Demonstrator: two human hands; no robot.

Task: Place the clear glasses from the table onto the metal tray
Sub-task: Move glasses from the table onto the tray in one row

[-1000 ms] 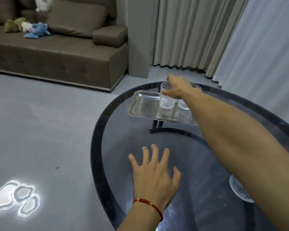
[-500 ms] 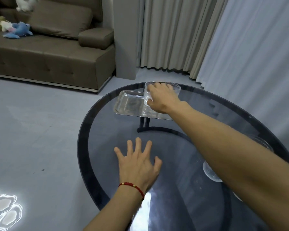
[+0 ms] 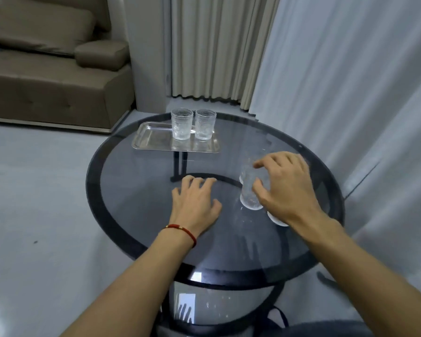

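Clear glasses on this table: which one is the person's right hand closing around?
The glass standing on the dark tabletop, between the right hand thumb and fingers. The other two upright glasses stand untouched on the metal tray.

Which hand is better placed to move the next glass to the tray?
Right. The right hand is already curled around a glass on the table; the left hand lies flat, away from it. The tray holds two glasses.
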